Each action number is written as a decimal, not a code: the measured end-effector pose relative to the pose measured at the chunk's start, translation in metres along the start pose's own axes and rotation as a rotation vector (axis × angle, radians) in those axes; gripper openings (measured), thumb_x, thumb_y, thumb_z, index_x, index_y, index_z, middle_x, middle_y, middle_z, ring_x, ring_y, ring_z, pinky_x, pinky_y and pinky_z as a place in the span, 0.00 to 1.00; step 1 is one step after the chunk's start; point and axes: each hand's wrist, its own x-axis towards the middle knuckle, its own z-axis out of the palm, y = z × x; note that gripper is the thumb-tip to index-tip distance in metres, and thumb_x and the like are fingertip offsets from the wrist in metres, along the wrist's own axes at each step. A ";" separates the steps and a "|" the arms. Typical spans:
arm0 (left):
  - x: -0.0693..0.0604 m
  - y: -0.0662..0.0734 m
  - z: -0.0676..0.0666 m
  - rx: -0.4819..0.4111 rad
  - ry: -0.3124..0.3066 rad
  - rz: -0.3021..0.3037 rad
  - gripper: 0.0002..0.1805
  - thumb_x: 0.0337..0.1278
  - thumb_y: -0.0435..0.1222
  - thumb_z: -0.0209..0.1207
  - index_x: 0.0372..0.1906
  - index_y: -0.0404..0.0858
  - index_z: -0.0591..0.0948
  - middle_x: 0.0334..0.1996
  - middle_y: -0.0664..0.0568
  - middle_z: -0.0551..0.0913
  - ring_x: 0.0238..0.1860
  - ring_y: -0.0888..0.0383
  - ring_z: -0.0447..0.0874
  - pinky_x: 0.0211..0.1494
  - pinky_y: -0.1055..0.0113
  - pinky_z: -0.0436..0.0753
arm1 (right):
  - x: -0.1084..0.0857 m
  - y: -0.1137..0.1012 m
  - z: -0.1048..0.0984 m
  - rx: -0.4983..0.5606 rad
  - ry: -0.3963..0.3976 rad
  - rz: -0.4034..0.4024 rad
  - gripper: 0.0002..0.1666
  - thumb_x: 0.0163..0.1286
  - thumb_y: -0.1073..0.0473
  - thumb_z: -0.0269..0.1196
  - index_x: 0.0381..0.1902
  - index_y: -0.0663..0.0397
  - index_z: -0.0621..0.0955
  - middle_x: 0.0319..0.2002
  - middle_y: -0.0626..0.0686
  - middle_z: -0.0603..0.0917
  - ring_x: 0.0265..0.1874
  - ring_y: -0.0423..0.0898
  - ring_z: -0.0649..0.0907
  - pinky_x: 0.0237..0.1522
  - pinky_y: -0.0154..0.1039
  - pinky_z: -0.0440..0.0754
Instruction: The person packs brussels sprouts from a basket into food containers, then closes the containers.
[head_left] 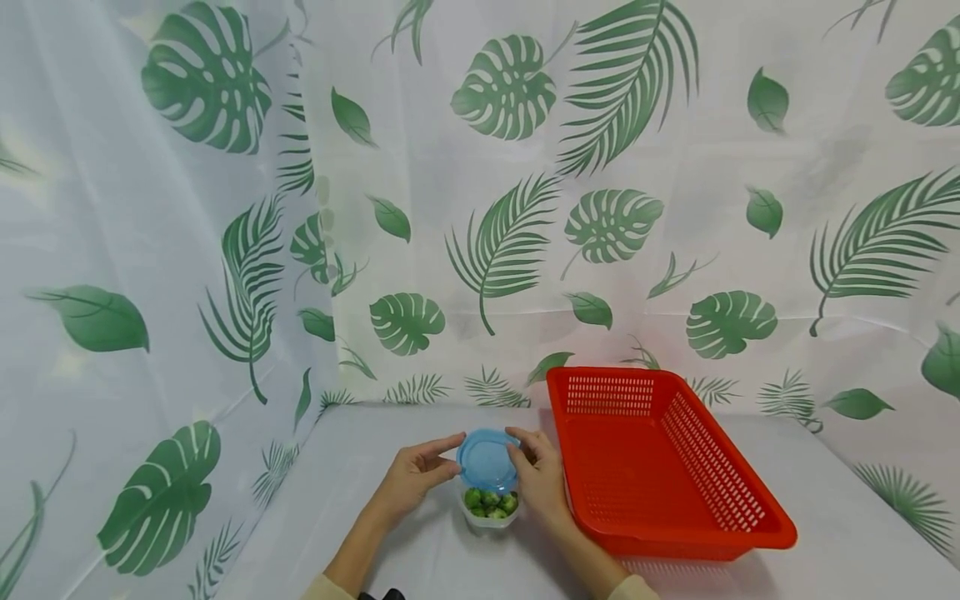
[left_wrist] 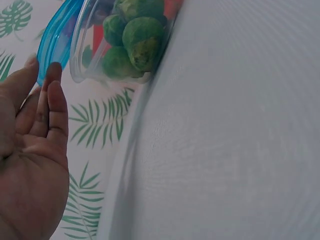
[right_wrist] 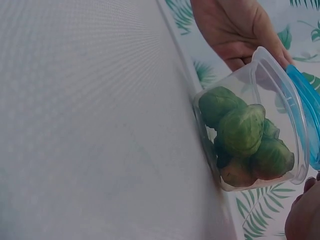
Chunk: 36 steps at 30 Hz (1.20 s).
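Note:
A clear plastic container [head_left: 489, 523] stands on the table, and several Brussels sprouts [head_left: 491, 502] lie inside it. Just above its rim is a blue lid [head_left: 486, 458], tilted and apart from most of the rim. My left hand [head_left: 411, 482] pinches the lid's left edge between thumb and fingers. On the opposite edge, my right hand [head_left: 542, 475] grips the lid. In the left wrist view, the left hand [left_wrist: 35, 135] holds the lid [left_wrist: 52, 42] beside the container's mouth. The right wrist view shows the sprouts [right_wrist: 242, 132] through the container's wall; the right hand [right_wrist: 302, 212] is partly cut off there.
A large red plastic basket [head_left: 622, 533] with perforated sides stands on the table to the right, close to my right forearm. The pale table [head_left: 442, 562] meets a leaf-printed curtain [head_left: 420, 250] at the back and left. A small dark object [head_left: 392, 594] shows at the bottom edge.

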 end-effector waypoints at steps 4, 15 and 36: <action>-0.002 -0.002 -0.002 -0.020 -0.030 -0.016 0.30 0.69 0.36 0.65 0.74 0.41 0.75 0.74 0.47 0.73 0.56 0.62 0.86 0.60 0.68 0.83 | -0.003 0.001 0.000 0.026 -0.011 -0.008 0.12 0.73 0.68 0.64 0.51 0.55 0.88 0.30 0.53 0.73 0.27 0.41 0.71 0.28 0.29 0.69; -0.004 -0.010 -0.005 0.010 -0.044 -0.009 0.29 0.66 0.35 0.67 0.71 0.42 0.78 0.64 0.37 0.82 0.44 0.65 0.87 0.53 0.68 0.85 | -0.004 0.002 0.001 0.024 -0.026 0.048 0.09 0.72 0.68 0.66 0.46 0.56 0.89 0.28 0.52 0.75 0.27 0.41 0.72 0.29 0.29 0.70; -0.007 -0.016 -0.009 0.047 -0.134 0.044 0.25 0.64 0.30 0.68 0.65 0.30 0.80 0.72 0.38 0.74 0.41 0.66 0.82 0.42 0.76 0.82 | -0.009 0.003 -0.002 -0.051 -0.103 0.087 0.08 0.71 0.69 0.66 0.45 0.59 0.88 0.27 0.51 0.74 0.28 0.43 0.73 0.29 0.31 0.71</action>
